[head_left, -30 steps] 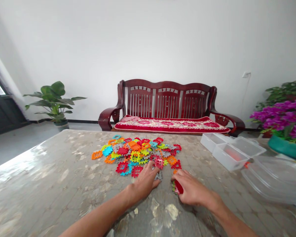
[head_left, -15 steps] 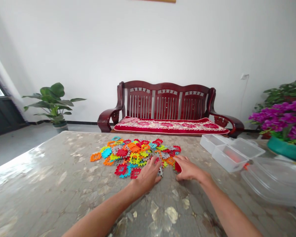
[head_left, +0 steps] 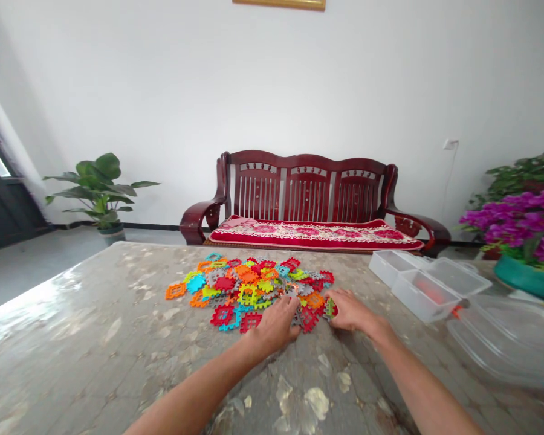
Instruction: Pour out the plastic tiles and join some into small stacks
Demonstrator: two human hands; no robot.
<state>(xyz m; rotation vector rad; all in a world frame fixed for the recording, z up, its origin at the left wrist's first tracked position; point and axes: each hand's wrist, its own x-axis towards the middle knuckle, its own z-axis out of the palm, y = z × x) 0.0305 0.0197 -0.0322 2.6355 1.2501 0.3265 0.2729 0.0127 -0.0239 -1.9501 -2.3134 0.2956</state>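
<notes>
A loose pile of toothed plastic building tiles (head_left: pixel 247 294) in red, orange, yellow-green, blue and grey lies on the table. At its front edge, my left hand (head_left: pixel 278 320) reaches onto the tiles with its thumb apart from its fingers. A grey tile shows beside that thumb, and the fingertips are partly hidden. My right hand (head_left: pixel 350 310) is at the pile's right end, its fingers curled around a yellow-green tile (head_left: pixel 329 308) with some red beside it. A dark red tile (head_left: pixel 309 319) lies between the two hands.
On the right stand translucent plastic boxes (head_left: pixel 424 308) with something orange-red inside, and a clear lid (head_left: pixel 503 338). Beyond them is a teal pot (head_left: pixel 528 278) of purple flowers. A wooden bench (head_left: pixel 306 187) faces the patterned table (head_left: pixel 95 350); a potted plant (head_left: pixel 102 193) stands left.
My right hand has shifted slightly right, and yellow-green now shows at its fingers where red showed before. My left hand has moved slightly down. More tiles are visible between the hands.
</notes>
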